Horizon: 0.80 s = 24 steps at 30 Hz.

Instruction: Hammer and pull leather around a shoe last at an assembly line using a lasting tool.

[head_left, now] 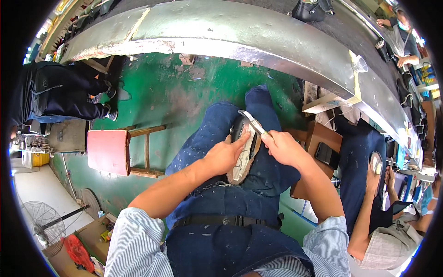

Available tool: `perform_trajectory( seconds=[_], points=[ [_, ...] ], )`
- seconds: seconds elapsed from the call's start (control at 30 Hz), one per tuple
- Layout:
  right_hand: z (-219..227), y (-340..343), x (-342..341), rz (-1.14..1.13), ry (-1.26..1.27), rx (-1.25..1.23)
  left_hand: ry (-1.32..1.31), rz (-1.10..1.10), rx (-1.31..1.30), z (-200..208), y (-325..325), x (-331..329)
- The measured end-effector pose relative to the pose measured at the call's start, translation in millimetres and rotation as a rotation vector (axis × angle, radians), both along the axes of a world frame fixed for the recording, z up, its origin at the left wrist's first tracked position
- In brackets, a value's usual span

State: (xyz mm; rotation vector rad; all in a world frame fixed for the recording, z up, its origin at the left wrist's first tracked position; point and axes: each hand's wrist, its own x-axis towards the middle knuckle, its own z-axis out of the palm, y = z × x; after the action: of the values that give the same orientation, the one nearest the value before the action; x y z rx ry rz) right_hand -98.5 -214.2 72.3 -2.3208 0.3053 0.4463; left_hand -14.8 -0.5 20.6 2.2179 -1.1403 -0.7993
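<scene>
A shoe [238, 168] lies on my lap with its pale, unfinished underside facing up and its dark upper below. My left hand [225, 154] is closed around its left side, the thumb pressed on the underside. In my right hand [279, 147] is a silver hand tool with a curved end [251, 121], held in a closed grip. The tool's curved end lies over the far end of the shoe. Whether that end has a cutting edge is too small to tell. Both hands rest above my blue trousers [194, 143], which are flecked with pale scraps.
A metal-edged conveyor bench [207, 27] curves across the front. A red-topped stool [109, 152] stands left on the green floor. To the right, a co-worker [374, 207] holds another shoe sole near a brown stool [318, 152] bearing a phone. A fan [44, 224] stands lower left.
</scene>
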Motion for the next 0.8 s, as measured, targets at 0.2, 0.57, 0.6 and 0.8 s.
perform_trajectory(
  seconds=[0.2,0.57,0.6,0.8],
  points=[
    [0,12,-16,-0.04,-0.068,0.115,0.258,0.315,0.114,2,-2,4],
    [23,14,-87,0.227,0.002,-0.004,0.807,0.39,0.179,7,-7,31],
    [20,20,-91,0.257,-0.103,-0.095,0.82,0.391,0.172,5,-8,30],
    [20,41,-86,0.4,-0.117,-0.468,0.728,0.366,0.169,-2,-9,22]
  ],
)
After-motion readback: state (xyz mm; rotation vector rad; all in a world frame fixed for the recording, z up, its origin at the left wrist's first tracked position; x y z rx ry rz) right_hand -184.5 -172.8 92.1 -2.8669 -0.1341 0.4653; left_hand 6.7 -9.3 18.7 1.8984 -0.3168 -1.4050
